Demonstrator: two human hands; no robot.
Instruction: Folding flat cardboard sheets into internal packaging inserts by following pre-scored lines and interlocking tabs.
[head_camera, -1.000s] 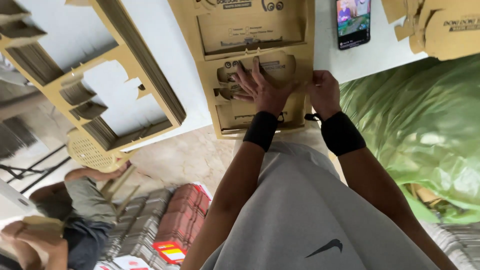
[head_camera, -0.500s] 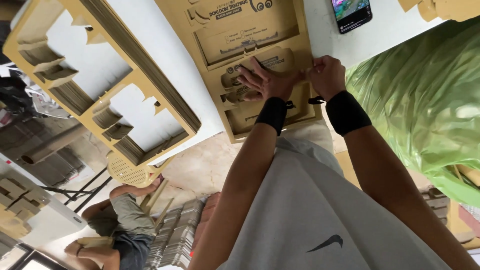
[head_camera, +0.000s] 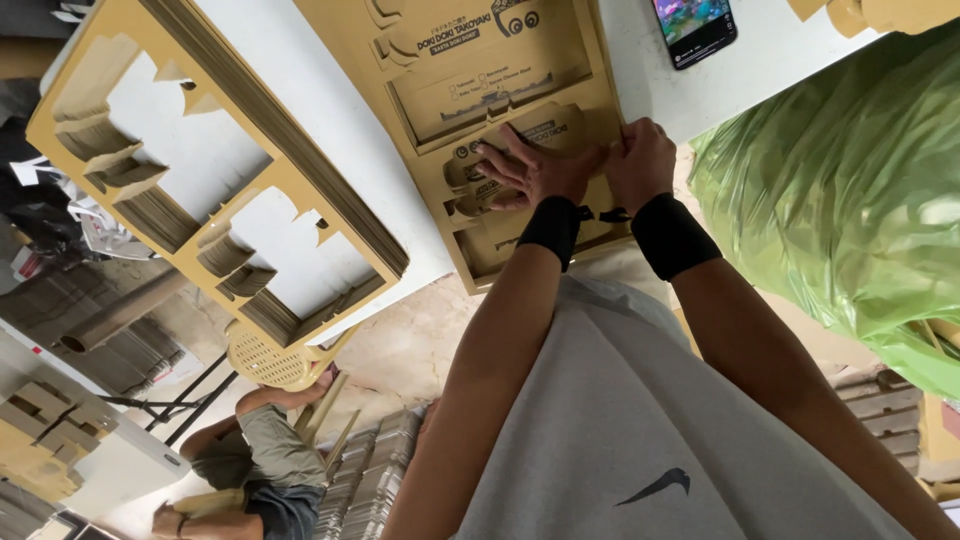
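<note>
Head view has swung left since a second ago: left hand (head_camera: 535, 170) and right hand (head_camera: 640, 160) keep pressing the die-cut cardboard sheet (head_camera: 480, 110), phone (head_camera: 695, 28) slid toward the far edge, offcut stack (head_camera: 215, 190) and seated person (head_camera: 260, 450) now fuller in view.

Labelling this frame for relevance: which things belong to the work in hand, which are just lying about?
In hand:
- left hand, spread flat on the printed die-cut cardboard sheet
- right hand, pressing the same sheet at its edge

Lying about:
- stack of punched-out cardboard frames
- phone, screen lit
- green plastic bag
- white table
- seated person below
</note>
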